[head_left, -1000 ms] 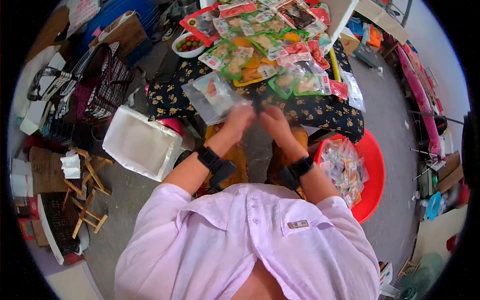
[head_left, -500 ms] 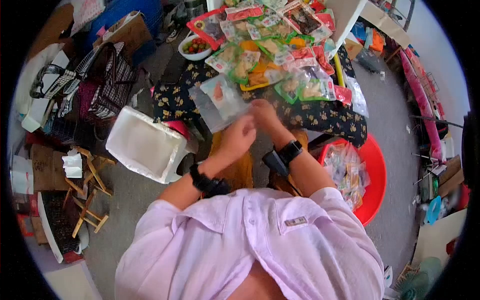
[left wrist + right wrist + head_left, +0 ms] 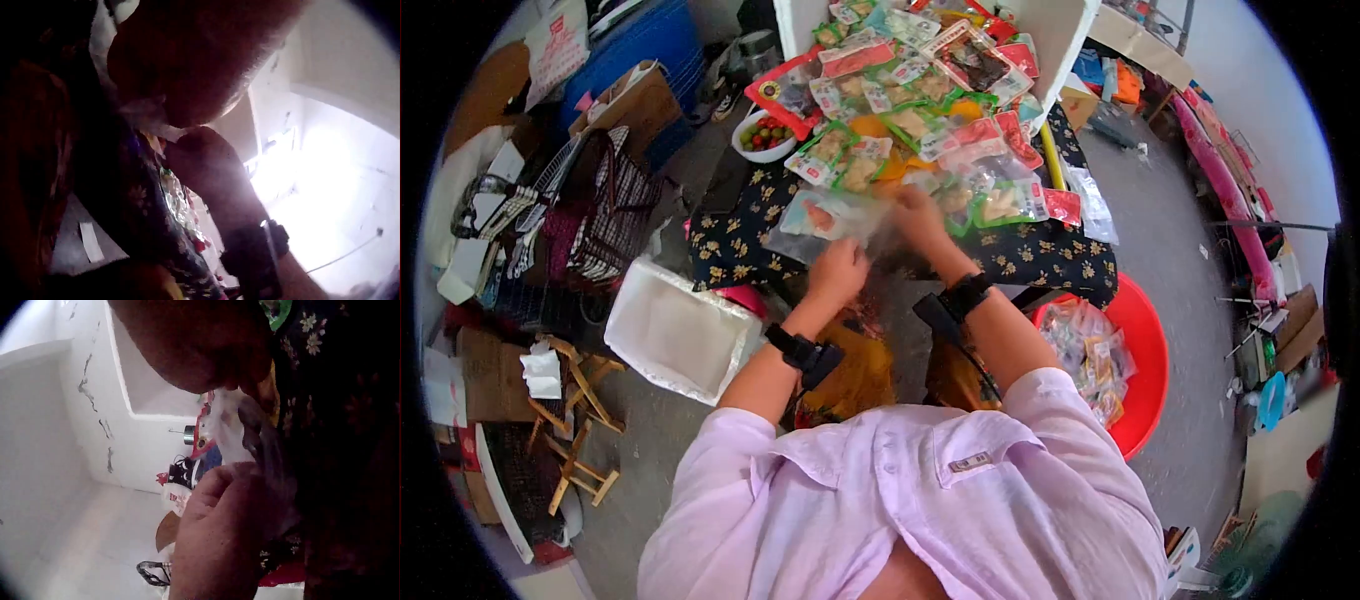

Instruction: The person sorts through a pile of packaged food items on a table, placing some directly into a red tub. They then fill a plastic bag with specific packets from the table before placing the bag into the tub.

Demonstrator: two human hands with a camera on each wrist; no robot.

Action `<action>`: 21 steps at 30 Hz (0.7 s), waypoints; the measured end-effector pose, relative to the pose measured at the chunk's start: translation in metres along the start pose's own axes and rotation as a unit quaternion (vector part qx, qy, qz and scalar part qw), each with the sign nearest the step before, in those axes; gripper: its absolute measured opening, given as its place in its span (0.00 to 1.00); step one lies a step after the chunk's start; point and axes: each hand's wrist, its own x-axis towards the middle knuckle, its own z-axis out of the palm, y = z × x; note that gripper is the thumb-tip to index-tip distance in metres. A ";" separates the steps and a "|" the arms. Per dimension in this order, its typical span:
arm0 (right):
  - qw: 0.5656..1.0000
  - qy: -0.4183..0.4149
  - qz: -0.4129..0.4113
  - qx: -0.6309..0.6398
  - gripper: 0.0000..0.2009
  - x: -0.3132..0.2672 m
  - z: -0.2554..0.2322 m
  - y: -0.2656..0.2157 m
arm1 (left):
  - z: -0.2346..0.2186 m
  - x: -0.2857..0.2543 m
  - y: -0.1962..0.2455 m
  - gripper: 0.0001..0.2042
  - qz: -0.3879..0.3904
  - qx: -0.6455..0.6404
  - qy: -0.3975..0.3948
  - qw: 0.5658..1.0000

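Note:
A clear plastic bag [image 3: 785, 242] with a pale packet [image 3: 832, 214] showing orange-red in it lies over the front edge of the cloth-covered table. My left hand [image 3: 840, 272] grips the bag's near edge with curled fingers. Up and to the right, my right hand [image 3: 920, 218] pinches the bag's other side. In the right wrist view the clear film stretches between the left hand [image 3: 219, 531] and the right hand [image 3: 200, 347]. The left wrist view is dark, with the left hand [image 3: 181, 62] close to the lens and its fingertips hidden.
Colourful sealed food packets [image 3: 900, 90] are heaped on the flowered tablecloth [image 3: 735, 240] beyond my hands. A white bowl of small red and green fruits [image 3: 766, 136] stands left. Below are a white foam box [image 3: 685, 330] and a red basin [image 3: 1145, 380] of bagged packets.
My hands were close together by the bag's right side. Now they are farther apart, the left drawn leftward, the right farther over the table. The bag lies flatter between them.

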 end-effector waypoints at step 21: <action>0.921 0.340 0.167 -0.092 0.13 0.191 -0.220 0.105 | 0.024 0.016 0.013 0.08 0.043 0.086 -0.002 0.995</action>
